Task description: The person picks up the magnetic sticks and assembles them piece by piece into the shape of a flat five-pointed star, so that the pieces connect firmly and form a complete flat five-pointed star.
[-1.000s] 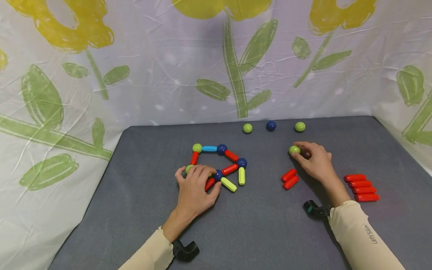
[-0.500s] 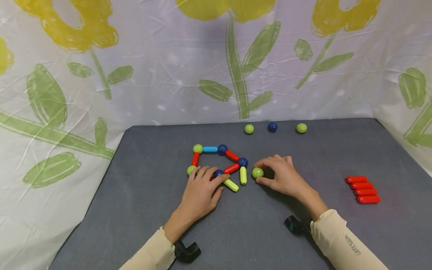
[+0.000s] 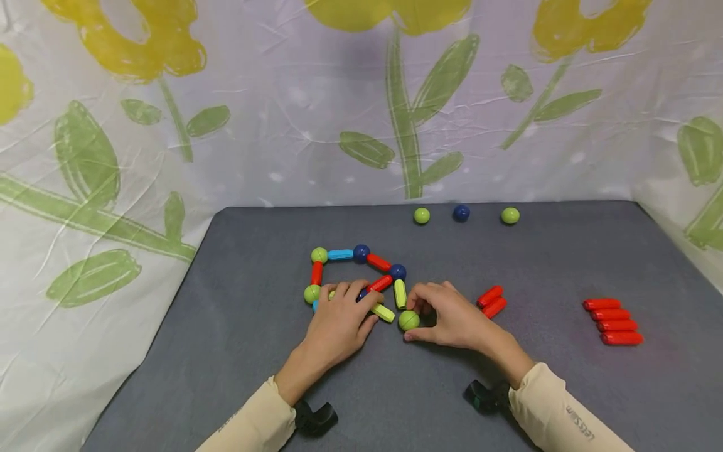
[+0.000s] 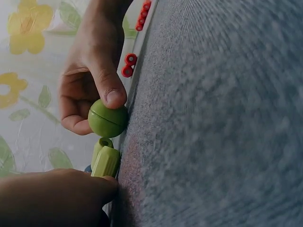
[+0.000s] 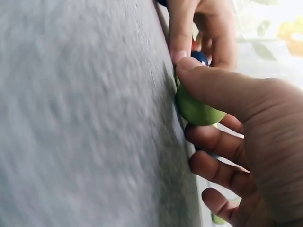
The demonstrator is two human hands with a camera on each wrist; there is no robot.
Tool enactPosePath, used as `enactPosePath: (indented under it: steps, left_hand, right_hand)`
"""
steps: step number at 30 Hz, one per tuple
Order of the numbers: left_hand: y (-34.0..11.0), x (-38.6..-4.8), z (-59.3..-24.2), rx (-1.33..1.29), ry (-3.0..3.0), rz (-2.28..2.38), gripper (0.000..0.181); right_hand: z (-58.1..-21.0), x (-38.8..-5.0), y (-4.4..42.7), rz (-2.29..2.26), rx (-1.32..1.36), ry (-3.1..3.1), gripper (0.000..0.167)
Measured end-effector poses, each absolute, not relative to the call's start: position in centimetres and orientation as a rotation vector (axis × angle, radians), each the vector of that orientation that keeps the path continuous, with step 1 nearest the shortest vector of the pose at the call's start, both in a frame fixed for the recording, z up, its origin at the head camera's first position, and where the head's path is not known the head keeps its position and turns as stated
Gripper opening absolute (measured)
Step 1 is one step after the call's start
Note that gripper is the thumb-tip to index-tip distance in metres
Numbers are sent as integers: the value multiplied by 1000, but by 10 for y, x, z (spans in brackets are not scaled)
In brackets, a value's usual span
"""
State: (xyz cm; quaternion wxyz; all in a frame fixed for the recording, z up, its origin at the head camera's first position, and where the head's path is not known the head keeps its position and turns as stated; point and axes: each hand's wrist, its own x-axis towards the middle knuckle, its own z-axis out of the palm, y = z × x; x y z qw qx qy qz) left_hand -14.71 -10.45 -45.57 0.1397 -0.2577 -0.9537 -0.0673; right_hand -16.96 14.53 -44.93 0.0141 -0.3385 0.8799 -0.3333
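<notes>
Dark table (image 3: 254,364) is carrying all the parts; a flower-printed sheet (image 3: 316,94) is hanging behind it.

Frame (image 3: 380,284) of rods and balls is lying on the table's left half, its near side partly hidden by the left hand (image 3: 337,319). That hand is gripping the frame there, thumb and forefinger bracketing the near yellow rod (image 3: 384,312). Right hand (image 3: 446,314) is pinching the green ball (image 3: 409,321) between thumb and fingers, low over the table, the side toward the rods staying uncovered.

Rods: the near yellow rod and the far yellow rod (image 3: 400,294) are jutting from the frame, free ends converging. The green ball is sitting just beside those ends; cannot tell whether it is touching. Loose red rods are lying as a row of four (image 3: 617,326) at right and a pair (image 3: 494,307) beyond the right wrist.

Balls: two spare green balls (image 3: 421,216) and one spare blue ball (image 3: 461,213) are resting along the far edge.

Judgement: the step in hand is apparently joining the green ball to both yellow rods. Next move is calling for seating it on both ends, the left hand steadying the frame.
</notes>
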Motion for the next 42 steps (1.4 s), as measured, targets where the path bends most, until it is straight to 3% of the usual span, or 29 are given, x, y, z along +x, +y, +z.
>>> enactPosePath:
  steps: [20, 31, 42]
  left_hand:
    - [-105, -144, -454, -754, -2746, -263, 25]
    - [-78, -117, -453, -560, -2878, -121, 70]
    - [-95, -142, -473, -668, -2817, -498, 56]
  right_hand:
    - [-457, -166, 134, -1138, -1049, 2786, 41]
    - [-464, -167, 133, -1239, -1019, 2817, 42]
    - [-459, -168, 142, -1398, -1100, 2446, 11]
